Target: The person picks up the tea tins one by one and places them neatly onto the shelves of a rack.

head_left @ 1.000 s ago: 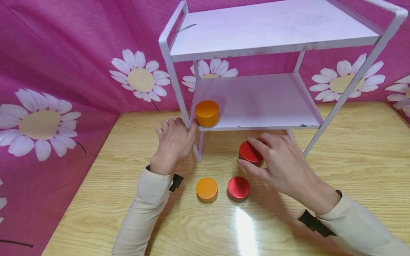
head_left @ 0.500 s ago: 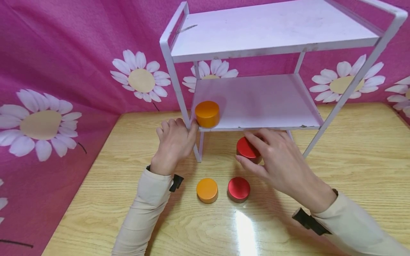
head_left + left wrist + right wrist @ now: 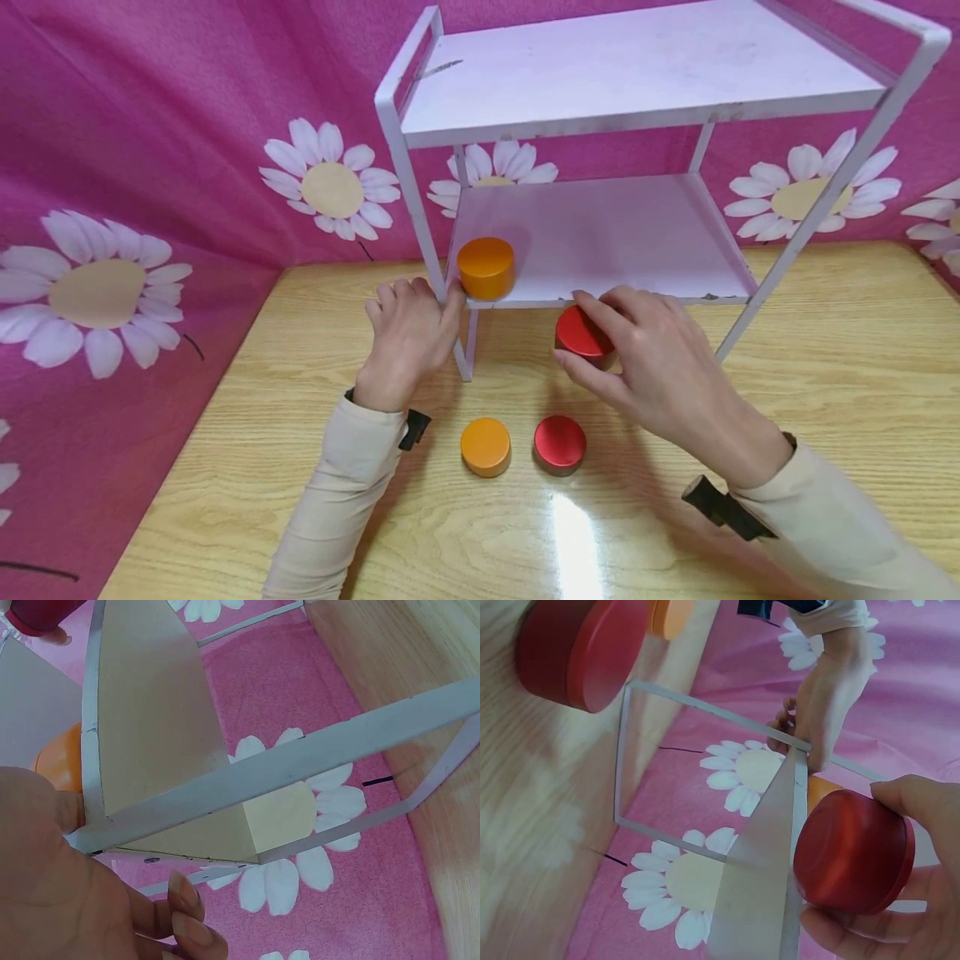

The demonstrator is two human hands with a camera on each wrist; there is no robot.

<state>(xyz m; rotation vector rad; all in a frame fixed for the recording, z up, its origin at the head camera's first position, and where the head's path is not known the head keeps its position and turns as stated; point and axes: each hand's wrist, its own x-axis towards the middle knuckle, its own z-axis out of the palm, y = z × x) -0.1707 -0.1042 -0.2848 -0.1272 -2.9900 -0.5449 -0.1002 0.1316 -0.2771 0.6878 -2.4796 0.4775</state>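
In the head view my right hand (image 3: pixel 660 367) holds a round red tin (image 3: pixel 581 332) by its sides, thumb in front and fingers behind. This tin is raised off the table, close to the front edge of the middle shelf (image 3: pixel 615 237). The right wrist view shows the held tin's smooth base (image 3: pixel 840 851) beside that shelf edge. My left hand (image 3: pixel 408 333) grips the white metal rack (image 3: pixel 187 799) at its front left post, thumb at the shelf corner and fingers beyond the post. An orange tin (image 3: pixel 486 271) stands on the middle shelf near that thumb.
Another orange tin (image 3: pixel 485 447) and a second red tin (image 3: pixel 559 446) stand side by side on the wooden table (image 3: pixel 247 467), in front of the rack. The rack's top shelf (image 3: pixel 637 67) overhangs the middle one. Pink flowered cloth (image 3: pixel 202 167) hangs behind and to the left.
My right hand has lifted the red tin and brought it toward the middle shelf's front edge. My left hand has stayed at the post.
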